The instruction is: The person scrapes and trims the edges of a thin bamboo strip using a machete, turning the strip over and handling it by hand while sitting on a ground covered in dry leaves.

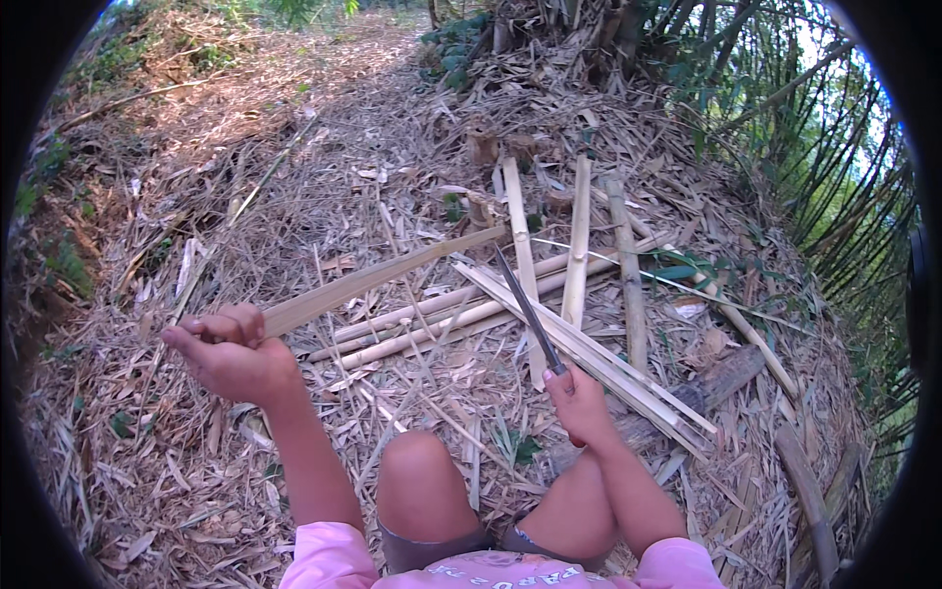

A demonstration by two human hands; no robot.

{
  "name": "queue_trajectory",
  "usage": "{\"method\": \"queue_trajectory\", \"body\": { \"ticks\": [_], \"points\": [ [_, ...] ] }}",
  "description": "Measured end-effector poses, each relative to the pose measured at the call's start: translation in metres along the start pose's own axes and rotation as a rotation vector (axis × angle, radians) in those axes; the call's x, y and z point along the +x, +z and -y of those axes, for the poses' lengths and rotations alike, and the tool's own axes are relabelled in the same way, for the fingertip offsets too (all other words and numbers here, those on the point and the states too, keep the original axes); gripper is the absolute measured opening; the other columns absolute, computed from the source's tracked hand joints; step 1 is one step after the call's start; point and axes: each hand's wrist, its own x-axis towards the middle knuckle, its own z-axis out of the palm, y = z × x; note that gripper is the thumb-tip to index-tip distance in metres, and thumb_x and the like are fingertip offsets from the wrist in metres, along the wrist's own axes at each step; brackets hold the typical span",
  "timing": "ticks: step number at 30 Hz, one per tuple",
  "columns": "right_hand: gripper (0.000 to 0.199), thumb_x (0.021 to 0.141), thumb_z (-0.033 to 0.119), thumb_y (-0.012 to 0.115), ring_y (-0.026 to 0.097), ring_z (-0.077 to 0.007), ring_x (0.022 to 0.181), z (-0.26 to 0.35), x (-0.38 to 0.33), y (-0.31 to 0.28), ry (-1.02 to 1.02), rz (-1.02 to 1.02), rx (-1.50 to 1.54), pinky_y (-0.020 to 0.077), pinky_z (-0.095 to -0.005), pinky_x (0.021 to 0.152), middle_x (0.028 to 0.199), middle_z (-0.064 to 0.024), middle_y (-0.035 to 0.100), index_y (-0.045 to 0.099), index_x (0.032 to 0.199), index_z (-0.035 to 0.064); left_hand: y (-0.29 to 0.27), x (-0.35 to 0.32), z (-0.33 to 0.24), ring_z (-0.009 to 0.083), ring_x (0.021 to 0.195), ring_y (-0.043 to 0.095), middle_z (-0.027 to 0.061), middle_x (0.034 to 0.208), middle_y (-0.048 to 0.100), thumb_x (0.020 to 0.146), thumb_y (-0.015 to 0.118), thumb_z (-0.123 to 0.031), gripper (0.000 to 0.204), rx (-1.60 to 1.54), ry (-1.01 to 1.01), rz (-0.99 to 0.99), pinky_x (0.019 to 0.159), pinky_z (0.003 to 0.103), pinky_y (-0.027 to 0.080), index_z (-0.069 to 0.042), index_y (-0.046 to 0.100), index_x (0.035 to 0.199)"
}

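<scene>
My left hand (238, 351) is closed round one end of a flat, pale bamboo strip (378, 277). The strip slants up to the right, its far end near the upright split pieces. In my right hand (581, 406) is the handle of a long, dark-bladed knife (530, 312), its blade pointing forward and a little left. The blade and the strip look apart, with the knife tip just below the strip's far end. Close to the right of the knife lies a bundle of split bamboo strips (599, 363).
Two split bamboo pieces (579, 236) and a round pole (628, 285) lie lengthwise ahead. Bamboo poles (422, 339) cross beneath them. A thick log (726, 378) lies to the right. Cut stumps (484, 208) stand ahead. Dry leaves (196, 471) cover the ground; bamboo stems rise at the right.
</scene>
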Motion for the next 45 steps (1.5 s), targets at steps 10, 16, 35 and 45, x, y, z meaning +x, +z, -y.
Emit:
{"method": "queue_trajectory", "body": {
  "ticks": [10,16,35,45],
  "points": [
    [0.038,0.093,0.033,0.069,0.058,-0.0168,0.055,-0.005,-0.012,-0.030,0.098,-0.088,-0.004,0.0454,-0.0347,0.054,0.063,-0.0097,0.062,0.062,0.081,-0.0011,0.019,-0.074,0.043,0.0080,0.041,0.022,-0.0041,0.048,0.023,0.107,0.036,-0.049,0.046,-0.030,0.006,0.145,0.042,0.026,0.018,-0.014,0.035,0.078],
    [0.039,0.093,0.034,0.069,0.059,-0.0195,0.056,-0.017,-0.007,-0.030,0.081,-0.110,0.022,0.0469,-0.0361,0.056,0.063,-0.0110,0.063,0.061,0.080,-0.0014,0.025,-0.100,0.037,0.0079,0.042,0.022,-0.0037,0.048,0.023,0.108,0.033,-0.046,0.042,-0.044,0.056,0.242,0.042,0.025,0.021,-0.013,0.036,0.083],
    [0.035,0.096,0.027,0.066,0.059,-0.0096,0.055,0.150,-0.084,-0.053,-0.332,0.006,0.213,0.0473,-0.0276,0.054,0.061,-0.0035,0.060,0.059,0.115,-0.0016,0.066,-0.153,0.053,0.0149,0.068,0.050,0.0141,0.115,0.054,0.084,0.020,-0.090,0.093,-0.275,0.002,0.446,0.055,0.024,0.039,-0.013,0.037,0.133],
    [0.039,0.094,0.023,0.070,0.069,-0.0208,0.057,0.180,-0.088,-0.063,-0.499,0.021,0.046,0.0543,-0.0323,0.052,0.066,-0.0102,0.066,0.057,0.116,-0.0054,0.075,-0.175,0.052,0.0172,0.063,0.051,0.0168,0.113,0.052,0.083,0.025,-0.090,0.091,-0.211,-0.098,0.412,0.052,0.023,0.040,-0.014,0.038,0.131]
  ]
}}
